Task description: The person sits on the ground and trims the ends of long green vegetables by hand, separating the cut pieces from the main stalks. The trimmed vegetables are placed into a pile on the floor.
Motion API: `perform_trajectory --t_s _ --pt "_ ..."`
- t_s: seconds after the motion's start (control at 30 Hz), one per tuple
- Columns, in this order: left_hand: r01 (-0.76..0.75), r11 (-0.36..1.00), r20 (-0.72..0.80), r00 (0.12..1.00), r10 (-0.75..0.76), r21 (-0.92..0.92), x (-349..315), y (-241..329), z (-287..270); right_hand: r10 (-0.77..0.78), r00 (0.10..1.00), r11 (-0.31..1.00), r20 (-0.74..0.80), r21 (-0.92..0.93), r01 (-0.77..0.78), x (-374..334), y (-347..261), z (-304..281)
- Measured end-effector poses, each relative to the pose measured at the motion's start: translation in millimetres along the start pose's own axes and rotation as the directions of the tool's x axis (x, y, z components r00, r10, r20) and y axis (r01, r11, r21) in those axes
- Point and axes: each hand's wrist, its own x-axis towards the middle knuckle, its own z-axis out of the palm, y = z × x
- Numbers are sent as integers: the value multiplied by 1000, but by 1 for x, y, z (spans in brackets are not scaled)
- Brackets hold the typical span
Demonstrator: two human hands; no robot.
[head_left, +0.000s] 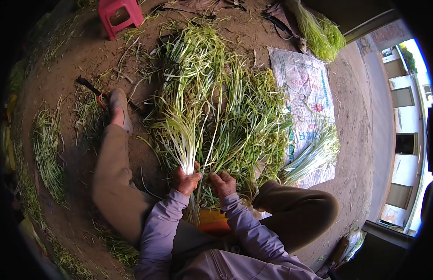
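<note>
My left hand is closed round a bunch of garlic chives. The white stems fan away from my fist toward pale green tips, and some ends hang below it. Just to the right, my right hand is closed in a pinch; whatever its fingers hold is too small to make out. One thin pale stalk stands between the two hands. Ahead of both hands spreads a big loose heap of green chives, lying tangled on the ground.
A printed white woven sack lies right of the heap, with a neat bundle of white-stemmed chives on it. Another pale green bundle lies far right. A pink stool stands far left. Loose leaves lie left. My bent legs flank the heap.
</note>
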Motion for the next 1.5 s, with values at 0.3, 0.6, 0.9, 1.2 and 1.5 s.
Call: perform_trajectory --t_s 0.3,0.6,0.9,1.2,1.5 --pt "-11 992 9 1000 10 122 -9 -1 7 -27 1000 868 8 -496 27 -14 19 -17" --pt "70 997 57 996 -72 40 -12 -5 5 16 995 854 94 -519 36 -36 -2 -13" --pt "68 996 73 995 -63 -64 -9 -7 4 13 853 685 522 -626 373 -70 38 -35" --pt "97 988 132 988 -82 -117 -13 6 8 176 980 951 89 -274 -146 -47 15 -28" --pt "-207 951 113 976 185 228 -3 -21 1 386 895 878 223 209 -431 -29 31 -10"
